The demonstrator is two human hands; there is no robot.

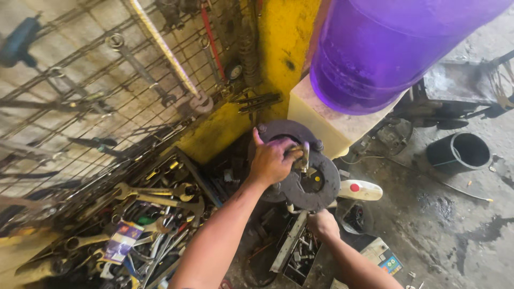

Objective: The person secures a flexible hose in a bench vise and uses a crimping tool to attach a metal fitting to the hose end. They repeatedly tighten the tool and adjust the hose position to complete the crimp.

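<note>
The left hand [272, 160] rests on top of a dark round metal disc [300, 184], its fingers curled down over the disc's upper part and closed around a small brass-coloured fitting [301, 156] that stands at the disc's middle. The disc is tilted, leaning in front of a yellow painted post [278, 48], with a second ring-shaped plate [286, 131] showing just behind it. The right hand [323, 223] is lower and nearer, under the disc's near edge; its fingers are tucked beneath and I cannot tell whether they grip anything. Just right of the disc lies a white plastic piece with a red dot [360, 189]. Below the hands sits a tray of bolts and small parts [297, 257]. To the left, a heap of spanners [155, 203] lies at the foot of a wire rack [80, 96] hung with more tools. Far right, a large purple water bottle [385, 48] stands on a cream block [326, 120], and a black bucket [459, 152] sits on the stained concrete floor [455, 230]
</note>
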